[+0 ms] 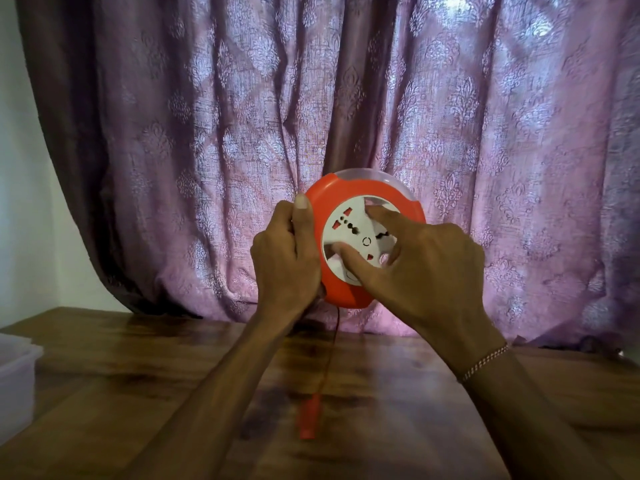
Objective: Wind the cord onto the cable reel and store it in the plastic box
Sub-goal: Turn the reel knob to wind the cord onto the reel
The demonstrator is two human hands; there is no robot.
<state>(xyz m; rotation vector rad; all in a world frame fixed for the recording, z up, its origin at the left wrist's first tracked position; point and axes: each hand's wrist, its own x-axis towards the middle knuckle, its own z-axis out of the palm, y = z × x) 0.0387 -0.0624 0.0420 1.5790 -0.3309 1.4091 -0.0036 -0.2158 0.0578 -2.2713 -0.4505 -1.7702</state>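
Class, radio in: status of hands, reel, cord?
Left hand grips reel rim. Right hand fingers on white hub. Cord hanging, plug unwound.

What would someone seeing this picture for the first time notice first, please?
The orange reel stands out, held up in the middle before the purple curtain. The left hand grips its rim while the right hand has its fingers spread on the white socket face. A thin cord hangs down from it to an orange plug above the wooden table; a clear box sits at the far left.
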